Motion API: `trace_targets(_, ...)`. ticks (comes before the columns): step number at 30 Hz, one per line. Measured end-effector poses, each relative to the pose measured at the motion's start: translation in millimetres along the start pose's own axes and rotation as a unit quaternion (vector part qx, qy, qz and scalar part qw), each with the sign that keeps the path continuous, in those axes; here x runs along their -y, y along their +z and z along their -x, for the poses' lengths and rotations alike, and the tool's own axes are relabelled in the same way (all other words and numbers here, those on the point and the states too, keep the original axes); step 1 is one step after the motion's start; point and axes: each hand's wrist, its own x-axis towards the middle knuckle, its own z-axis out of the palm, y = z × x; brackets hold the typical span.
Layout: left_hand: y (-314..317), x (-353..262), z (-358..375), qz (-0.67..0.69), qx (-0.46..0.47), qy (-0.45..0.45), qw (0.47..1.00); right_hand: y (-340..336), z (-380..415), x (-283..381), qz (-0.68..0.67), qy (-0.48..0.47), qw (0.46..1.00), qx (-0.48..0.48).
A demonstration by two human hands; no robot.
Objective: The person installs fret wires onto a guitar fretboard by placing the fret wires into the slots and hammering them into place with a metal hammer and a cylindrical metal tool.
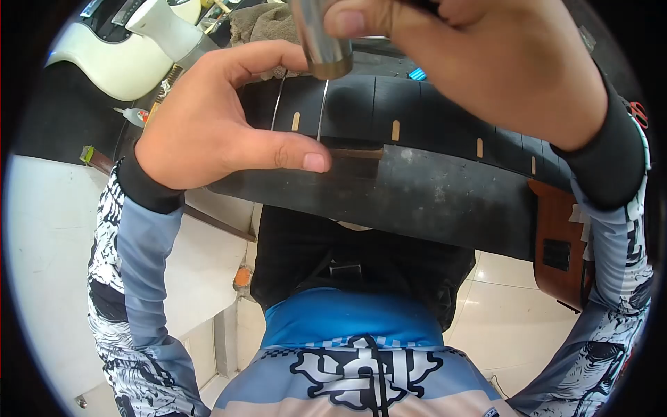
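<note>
A dark guitar fretboard [438, 115] with tan inlay strips runs across in front of me. Two silver frets cross it near my left hand [208, 118]: one fret [278, 101] toward the left, and a second fret wire [323, 111] beside it. My left thumb presses at the near end of that second wire, while the index finger reaches its far end, its tip partly hidden. Directly above this wire hangs a shiny cylindrical hammer head [328, 48] with a brass-coloured face. My right hand [479, 62] is closed round the hammer, thumb against the metal; the handle is mostly hidden.
A white guitar body [111, 55] and a brown cloth [260, 24] lie at the back left. A small glue bottle [132, 115] is left of my hand. Red scissor handles [638, 115] show at the right, above a brown wooden piece [556, 240].
</note>
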Motion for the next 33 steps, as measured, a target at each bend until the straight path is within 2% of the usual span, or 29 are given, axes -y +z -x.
trace_targets(7, -2, -1, -3, -0.069, -0.003, 0.013, 0.998, 9, -18, 12, 0.061, -0.069, 0.995, -0.038)
trace_targets(8, 0, 2, -2, -0.058, -0.013, 0.024, 0.998, 6, -45, 37, 0.120, 0.128, 0.980, 0.096)
trace_targets(9, 0, 1, 0, -0.048, -0.017, 0.038, 0.998, 2, -59, 56, 0.172, 0.324, 0.903, 0.222)
trace_targets(10, 0, -1, 0, -0.048, -0.018, 0.041, 0.998, -2, -47, 49, 0.174, 0.325, 0.903, 0.222)
trace_targets(11, -2, -4, -1, -0.049, -0.006, 0.033, 0.998, -7, -24, 36, 0.112, 0.199, 0.965, 0.128)
trace_targets(12, -2, -5, 0, -0.049, 0.006, 0.024, 0.999, -7, -11, 27, 0.043, 0.065, 0.996, 0.031)
trace_targets(15, 0, 1, -1, -0.013, -0.006, 0.045, 0.999, 3, -9, 15, 0.054, 0.016, 0.998, -0.001)
trace_targets(18, -6, -14, -1, -0.080, 0.026, 0.010, 0.996, 12, -5, 3, 0.065, 0.007, 0.998, 0.002)
trace_targets(19, -4, -9, -1, -0.079, 0.026, 0.009, 0.997, 16, -6, -2, 0.065, 0.007, 0.998, 0.004)
trace_targets(21, 0, 2, -1, -0.005, -0.005, 0.052, 0.999, 22, -9, -11, -0.021, -0.042, 0.996, -0.080)
trace_targets(22, -1, 0, -1, -0.005, -0.005, 0.052, 0.999, 12, -12, -5, -0.021, -0.042, 0.996, -0.081)
trace_targets(24, -5, -7, -1, -0.042, 0.020, 0.017, 0.999, -21, -18, 12, -0.135, 0.068, 0.982, 0.115)
trace_targets(25, -4, -5, -2, -0.042, 0.021, 0.018, 0.999, -22, -23, 20, -0.135, 0.070, 0.982, 0.114)
trace_targets(27, 0, 4, -6, -0.016, -0.004, 0.045, 0.999, -14, -35, 30, 0.018, 0.172, 0.979, 0.107)
trace_targets(28, -1, 1, -6, -0.016, -0.004, 0.042, 0.999, -8, -24, 27, 0.015, 0.171, 0.979, 0.108)
trace_targets(30, -8, -12, 0, -0.094, 0.028, -0.009, 0.995, -1, -2, 31, 0.063, 0.000, 0.998, -0.030)
trace_targets(31, -7, -9, -1, -0.096, 0.030, -0.007, 0.995, -1, -2, 26, 0.065, 0.002, 0.997, -0.031)
trace_targets(33, -2, 3, -1, 0.004, 0.005, 0.032, 0.999, 3, -11, 12, 0.026, 0.023, 0.998, -0.051)
